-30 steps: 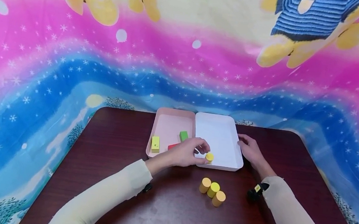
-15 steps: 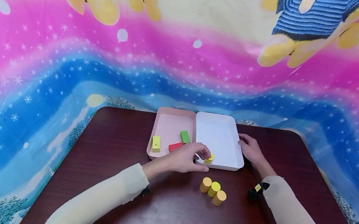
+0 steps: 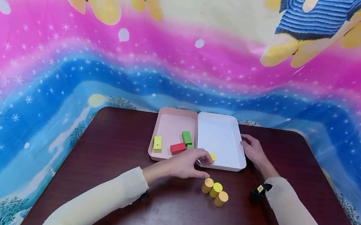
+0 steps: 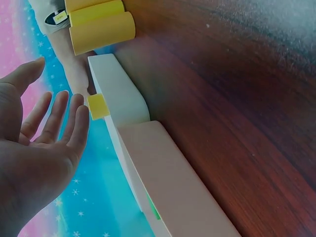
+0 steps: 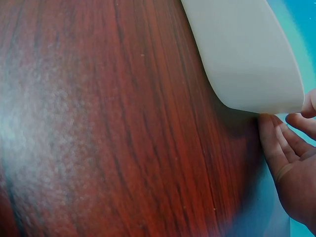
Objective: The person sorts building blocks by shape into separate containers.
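Note:
My left hand (image 3: 188, 164) hovers over the front edges of the trays with fingers parted and nothing in them. In the left wrist view, a yellow cylinder block (image 4: 98, 106) shows above the white tray's wall, just past the fingertips. That block stands in the front left corner of the white tray (image 3: 223, 132), partly hidden by the fingers. On the table in front are an orange cylinder (image 3: 207, 186), a yellow cylinder (image 3: 215, 190) and another orange one; the left thumb is close to the first. My right hand (image 3: 255, 152) rests its extended fingers against the white tray's right side.
A pink tray (image 3: 175, 116) adjoins the white one on its left. Inside it lie a red block (image 3: 178, 148), a yellow-green block (image 3: 157, 144), a green block (image 3: 187, 137) and another green piece partly hidden. A patterned cloth (image 3: 185, 72) hangs behind the dark wooden table (image 3: 120, 139).
My left hand has let go of the yellow cylinder, leaving it in the white tray. Its fingers have spread, and it has moved slightly toward the cylinders in front. My right hand stays put.

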Demonstrator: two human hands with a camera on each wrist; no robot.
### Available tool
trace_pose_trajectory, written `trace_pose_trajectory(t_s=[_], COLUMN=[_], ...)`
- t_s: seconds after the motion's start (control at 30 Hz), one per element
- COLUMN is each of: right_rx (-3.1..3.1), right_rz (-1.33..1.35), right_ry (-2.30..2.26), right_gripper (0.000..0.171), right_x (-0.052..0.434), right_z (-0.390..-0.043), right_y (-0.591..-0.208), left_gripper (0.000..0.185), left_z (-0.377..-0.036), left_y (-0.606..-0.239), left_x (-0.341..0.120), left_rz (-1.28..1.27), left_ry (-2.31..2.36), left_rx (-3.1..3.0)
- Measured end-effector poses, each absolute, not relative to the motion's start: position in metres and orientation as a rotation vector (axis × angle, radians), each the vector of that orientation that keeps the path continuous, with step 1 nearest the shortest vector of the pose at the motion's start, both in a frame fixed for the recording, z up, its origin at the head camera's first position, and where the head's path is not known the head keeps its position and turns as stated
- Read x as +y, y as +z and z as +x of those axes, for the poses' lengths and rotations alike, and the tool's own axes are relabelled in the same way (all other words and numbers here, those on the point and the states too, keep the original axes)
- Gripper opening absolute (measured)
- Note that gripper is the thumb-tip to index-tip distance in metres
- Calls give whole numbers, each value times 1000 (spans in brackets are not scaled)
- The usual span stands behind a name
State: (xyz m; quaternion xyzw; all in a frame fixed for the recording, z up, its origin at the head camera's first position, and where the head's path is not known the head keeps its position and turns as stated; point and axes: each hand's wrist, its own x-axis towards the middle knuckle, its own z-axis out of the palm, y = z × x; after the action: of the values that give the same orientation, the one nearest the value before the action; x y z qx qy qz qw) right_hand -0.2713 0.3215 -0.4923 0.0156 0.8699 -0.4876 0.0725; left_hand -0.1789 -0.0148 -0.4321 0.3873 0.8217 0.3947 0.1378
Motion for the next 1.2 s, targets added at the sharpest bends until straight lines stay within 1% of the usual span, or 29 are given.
trace_pose_trajectory(t_s=[0.7,0.93,1.2], right_rx=[2619,2613,2604], right_rz=[50,50,62], right_ry=[-1462,-1471,-1474], right_gripper=[53,52,52], right_x=[321,323,323], right_z=[-273,-273,-272], right_y=[-494,-494,-494], left_gripper=[42,39,35], left_z=[-169,-169,-166], left_y=[-445,-454,-455], left_x=[-8,-5,-4], left_rz=[1100,1092,1108], left_ry=[1088,1105,1123], left_rx=[2345,2333,2304])
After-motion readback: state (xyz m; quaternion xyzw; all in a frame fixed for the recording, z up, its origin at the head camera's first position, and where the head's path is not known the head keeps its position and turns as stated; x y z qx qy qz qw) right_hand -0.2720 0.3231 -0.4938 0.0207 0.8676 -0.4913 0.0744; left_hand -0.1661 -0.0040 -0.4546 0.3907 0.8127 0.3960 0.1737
